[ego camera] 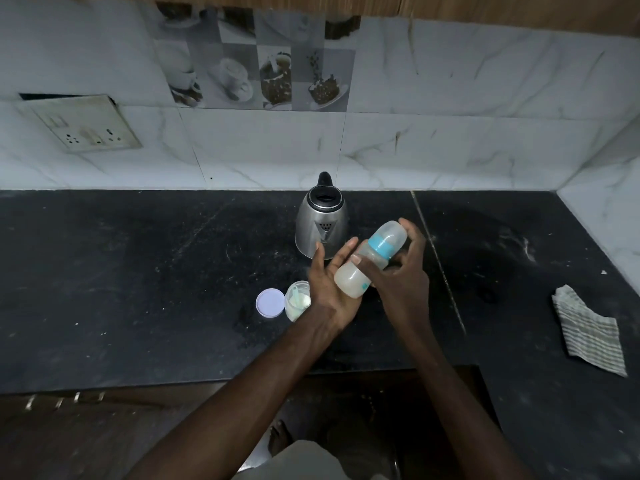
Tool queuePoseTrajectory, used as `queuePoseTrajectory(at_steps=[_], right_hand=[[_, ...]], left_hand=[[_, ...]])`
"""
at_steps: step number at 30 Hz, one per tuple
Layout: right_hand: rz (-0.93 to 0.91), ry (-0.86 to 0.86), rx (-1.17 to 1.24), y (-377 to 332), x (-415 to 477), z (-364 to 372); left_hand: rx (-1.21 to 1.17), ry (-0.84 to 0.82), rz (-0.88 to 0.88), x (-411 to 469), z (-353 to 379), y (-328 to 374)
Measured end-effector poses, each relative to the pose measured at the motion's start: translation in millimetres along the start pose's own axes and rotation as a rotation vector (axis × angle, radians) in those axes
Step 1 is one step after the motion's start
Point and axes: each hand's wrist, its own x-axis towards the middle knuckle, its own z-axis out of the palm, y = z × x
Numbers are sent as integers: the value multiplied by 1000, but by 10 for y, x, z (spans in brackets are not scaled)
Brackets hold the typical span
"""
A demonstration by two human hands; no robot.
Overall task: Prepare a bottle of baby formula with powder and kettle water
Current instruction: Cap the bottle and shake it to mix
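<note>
A capped baby bottle with a blue collar lies tilted between my two palms, cap end up and to the right, pale liquid inside. My left hand is flat with fingers spread under and against its lower end. My right hand wraps its upper side, thumb across the middle. Behind them a steel kettle stands upright on the black counter, lid shut. An open powder container with a scoop inside sits left of my left wrist, its white lid beside it.
A striped cloth lies crumpled on the counter's right part. The marble-tiled wall runs behind and turns a corner at the right. A socket plate hangs on the wall at the left. The counter's front edge runs below my forearms.
</note>
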Motion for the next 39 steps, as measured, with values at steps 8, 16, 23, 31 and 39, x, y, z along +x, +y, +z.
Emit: queuePoseTrajectory(at_steps=[8,16,23,31,39], right_hand=[[-21,-319,60,7,104,-139],[-98,-451,7,20,167,-212],[-192,-378,33,-46,160,-227],[-324,198,271,-357,310,-384],[-246,288,188,-220,158,-106]], left_hand=[[-28,26,-10,-43,17,89],[-85,-22,-55,-107,52,95],[-42,-105,-64,-129,88,145],[14,-49,40,-53,85,150],[23,-28,75,-13,59,145]])
